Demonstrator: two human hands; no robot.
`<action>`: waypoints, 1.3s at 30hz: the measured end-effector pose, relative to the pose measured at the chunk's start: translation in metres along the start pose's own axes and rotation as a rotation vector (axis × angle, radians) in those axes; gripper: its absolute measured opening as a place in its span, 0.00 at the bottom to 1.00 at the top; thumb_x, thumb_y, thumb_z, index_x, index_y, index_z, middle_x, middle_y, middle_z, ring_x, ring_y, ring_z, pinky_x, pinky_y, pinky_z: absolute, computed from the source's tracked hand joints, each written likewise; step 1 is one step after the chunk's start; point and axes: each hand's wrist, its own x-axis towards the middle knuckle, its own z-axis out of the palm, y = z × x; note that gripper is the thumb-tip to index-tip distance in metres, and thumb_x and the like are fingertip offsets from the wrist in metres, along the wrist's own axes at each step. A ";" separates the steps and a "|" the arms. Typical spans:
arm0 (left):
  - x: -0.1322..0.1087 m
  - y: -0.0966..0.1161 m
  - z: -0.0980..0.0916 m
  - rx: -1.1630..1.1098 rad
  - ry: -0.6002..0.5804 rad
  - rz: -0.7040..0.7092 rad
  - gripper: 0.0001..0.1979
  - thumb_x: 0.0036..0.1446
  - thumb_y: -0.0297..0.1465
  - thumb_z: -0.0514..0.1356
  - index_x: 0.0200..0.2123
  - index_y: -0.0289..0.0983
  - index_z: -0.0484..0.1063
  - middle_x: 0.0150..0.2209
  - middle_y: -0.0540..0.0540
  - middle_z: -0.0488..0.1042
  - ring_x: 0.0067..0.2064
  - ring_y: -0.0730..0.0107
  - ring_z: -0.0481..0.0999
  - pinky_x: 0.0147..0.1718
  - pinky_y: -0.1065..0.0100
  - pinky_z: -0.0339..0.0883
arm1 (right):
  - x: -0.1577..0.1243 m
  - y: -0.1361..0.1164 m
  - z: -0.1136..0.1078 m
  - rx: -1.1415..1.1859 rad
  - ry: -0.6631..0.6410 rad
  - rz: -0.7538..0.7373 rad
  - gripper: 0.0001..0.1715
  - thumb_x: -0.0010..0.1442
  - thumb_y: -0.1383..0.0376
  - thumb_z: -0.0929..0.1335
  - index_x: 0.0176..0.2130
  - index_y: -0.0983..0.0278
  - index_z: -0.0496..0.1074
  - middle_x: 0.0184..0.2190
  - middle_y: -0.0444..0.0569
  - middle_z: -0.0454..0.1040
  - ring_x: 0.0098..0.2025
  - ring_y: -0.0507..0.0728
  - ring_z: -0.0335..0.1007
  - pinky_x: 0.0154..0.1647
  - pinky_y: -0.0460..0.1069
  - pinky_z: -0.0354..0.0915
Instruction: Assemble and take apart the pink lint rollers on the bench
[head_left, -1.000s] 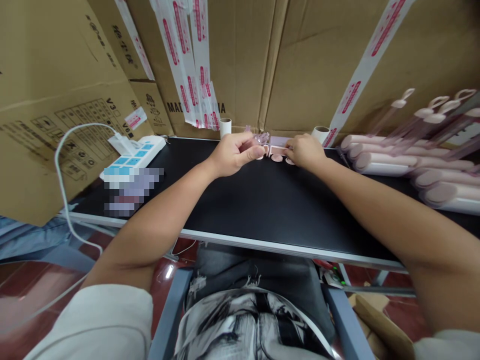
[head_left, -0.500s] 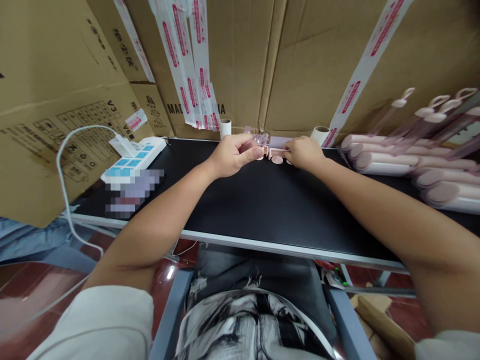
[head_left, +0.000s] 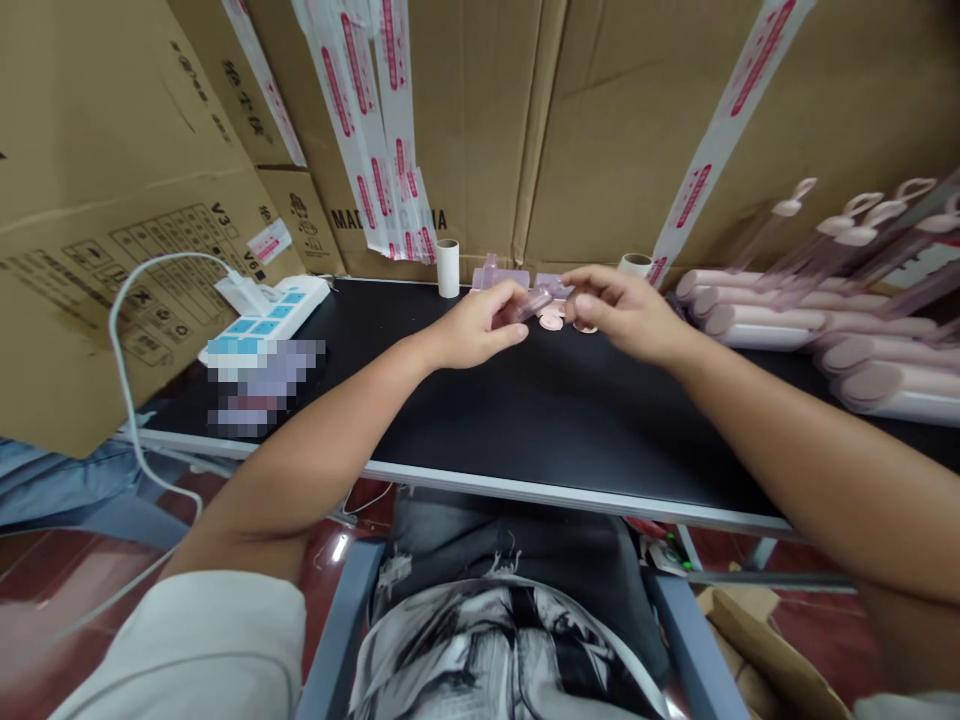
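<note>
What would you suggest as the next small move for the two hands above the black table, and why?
Probably ease the right hand leftward until its fingertips close on the free end of the small pink piece pinched in the left hand. Both hands hang above the black table, the piece points toward the right hand, and its fingers look open and just short of it.

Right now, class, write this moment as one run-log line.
left hand: pinches clear pink piece | right hand: fingertips beside it, grip unclear | pink discs: on black table
</note>
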 end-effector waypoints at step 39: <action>0.005 0.025 0.013 0.383 0.241 0.180 0.35 0.72 0.62 0.54 0.53 0.35 0.79 0.48 0.37 0.84 0.49 0.59 0.83 0.53 0.58 0.76 | -0.005 -0.025 0.022 0.489 0.302 -0.059 0.30 0.54 0.37 0.82 0.32 0.57 0.75 0.16 0.37 0.68 0.16 0.51 0.60 0.17 0.49 0.59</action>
